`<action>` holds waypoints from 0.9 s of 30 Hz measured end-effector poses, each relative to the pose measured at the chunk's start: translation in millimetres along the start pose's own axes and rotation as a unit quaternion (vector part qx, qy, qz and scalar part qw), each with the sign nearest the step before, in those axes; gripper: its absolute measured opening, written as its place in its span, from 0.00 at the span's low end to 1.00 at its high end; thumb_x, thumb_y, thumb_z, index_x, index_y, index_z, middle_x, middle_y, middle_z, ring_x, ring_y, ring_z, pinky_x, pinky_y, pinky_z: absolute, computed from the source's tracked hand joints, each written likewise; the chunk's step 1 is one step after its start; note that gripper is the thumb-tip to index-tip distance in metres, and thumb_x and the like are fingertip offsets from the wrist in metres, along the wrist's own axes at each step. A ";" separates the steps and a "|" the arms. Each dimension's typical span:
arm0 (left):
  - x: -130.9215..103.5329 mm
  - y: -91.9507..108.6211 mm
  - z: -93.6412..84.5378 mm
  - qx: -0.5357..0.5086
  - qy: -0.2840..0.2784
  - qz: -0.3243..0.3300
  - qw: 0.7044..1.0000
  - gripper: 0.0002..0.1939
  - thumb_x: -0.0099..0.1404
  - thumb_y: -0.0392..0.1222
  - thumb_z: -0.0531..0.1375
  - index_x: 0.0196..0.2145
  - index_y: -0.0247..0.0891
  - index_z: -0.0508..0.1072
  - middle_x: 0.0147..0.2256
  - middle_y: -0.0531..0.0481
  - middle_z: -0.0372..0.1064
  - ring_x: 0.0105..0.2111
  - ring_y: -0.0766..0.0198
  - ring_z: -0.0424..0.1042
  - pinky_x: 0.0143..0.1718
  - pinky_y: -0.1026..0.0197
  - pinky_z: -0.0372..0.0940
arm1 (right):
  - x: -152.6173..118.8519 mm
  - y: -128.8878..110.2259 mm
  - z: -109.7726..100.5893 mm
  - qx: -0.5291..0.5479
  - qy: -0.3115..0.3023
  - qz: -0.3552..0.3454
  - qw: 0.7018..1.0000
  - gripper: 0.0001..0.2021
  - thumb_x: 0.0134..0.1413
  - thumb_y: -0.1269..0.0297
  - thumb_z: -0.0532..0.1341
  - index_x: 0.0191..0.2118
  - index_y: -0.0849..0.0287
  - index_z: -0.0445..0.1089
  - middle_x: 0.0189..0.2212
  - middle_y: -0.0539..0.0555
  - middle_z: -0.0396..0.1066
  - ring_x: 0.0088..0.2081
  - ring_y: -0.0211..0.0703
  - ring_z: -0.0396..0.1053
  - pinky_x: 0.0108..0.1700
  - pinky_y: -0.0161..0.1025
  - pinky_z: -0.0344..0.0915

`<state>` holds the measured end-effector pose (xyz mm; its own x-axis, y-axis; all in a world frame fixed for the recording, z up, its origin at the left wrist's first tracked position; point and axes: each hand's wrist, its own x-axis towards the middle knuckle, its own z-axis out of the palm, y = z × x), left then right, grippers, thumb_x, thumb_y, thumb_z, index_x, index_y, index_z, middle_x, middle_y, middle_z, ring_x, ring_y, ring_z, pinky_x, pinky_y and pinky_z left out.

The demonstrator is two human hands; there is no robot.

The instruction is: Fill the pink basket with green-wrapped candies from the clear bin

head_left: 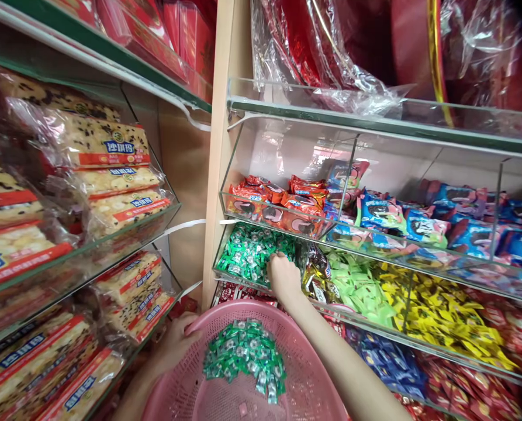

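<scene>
A pink perforated plastic basket (302, 345) is held low in front of me, with my left hand (182, 339) closed over its left rim. Green-wrapped candies (245, 354) lie in a loose pile on the basket's bottom. Beyond the basket, my right hand (283, 276) reaches to the front right part of a clear shelf compartment full of green-wrapped candies (247, 251). Its fingers are curled down among these candies, and the fingertips are hidden, so what lies in them does not show. The right forearm passes over the basket's right rim.
To the right are dark-wrapped candies (320, 275), light green packets (357, 283) and yellow packets (445, 310). Orange-red snack packs (282, 202) sit on the shelf above. Packaged puffed-grain bars (111, 146) fill the left shelves. A wooden post (221, 146) stands between both shelf units.
</scene>
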<state>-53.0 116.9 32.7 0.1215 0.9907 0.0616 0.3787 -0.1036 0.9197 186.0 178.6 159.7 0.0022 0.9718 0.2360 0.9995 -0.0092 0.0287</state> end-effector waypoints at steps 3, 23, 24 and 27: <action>0.5 -0.8 -0.2 -0.005 0.001 -0.004 1.000 0.11 0.51 0.42 0.59 0.30 0.35 0.77 0.32 0.47 0.73 0.36 0.55 0.71 0.39 0.59 0.64 | 0.9 3.4 3.7 0.004 0.013 -0.003 1.000 0.13 0.61 0.71 0.45 0.44 0.62 0.64 0.40 0.61 0.68 0.36 0.45 0.72 0.33 0.37 0.63; 2.7 -4.3 0.0 -0.006 -0.005 0.003 1.000 0.10 0.53 0.43 0.58 0.29 0.34 0.75 0.31 0.48 0.71 0.34 0.57 0.69 0.37 0.60 0.63 | -96.1 49.5 57.3 0.149 0.012 -0.251 0.956 0.04 0.57 0.71 0.50 0.33 0.56 0.58 0.29 0.48 0.66 0.27 0.36 0.66 0.27 0.32 0.51; 2.3 -3.0 -0.1 -0.005 -0.004 0.001 1.000 0.10 0.53 0.43 0.58 0.28 0.34 0.75 0.31 0.49 0.71 0.34 0.57 0.69 0.37 0.60 0.63 | -96.6 53.9 67.2 0.123 -0.002 -0.240 0.963 0.04 0.57 0.71 0.50 0.33 0.56 0.57 0.30 0.48 0.67 0.28 0.36 0.66 0.26 0.33 0.50; 1.6 -1.6 -0.2 -0.008 -0.002 -0.002 1.000 0.10 0.52 0.43 0.58 0.28 0.35 0.75 0.30 0.50 0.70 0.33 0.58 0.69 0.36 0.60 0.64 | -99.1 62.5 88.1 0.046 -0.046 -0.216 0.974 0.04 0.57 0.73 0.51 0.34 0.56 0.57 0.31 0.50 0.70 0.28 0.38 0.69 0.24 0.34 0.49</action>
<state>-53.6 118.6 31.4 0.1240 0.9906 0.0572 0.3638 -0.0990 0.9262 250.9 102.5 52.5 -0.4200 0.8976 0.1340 0.9066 0.4217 0.0172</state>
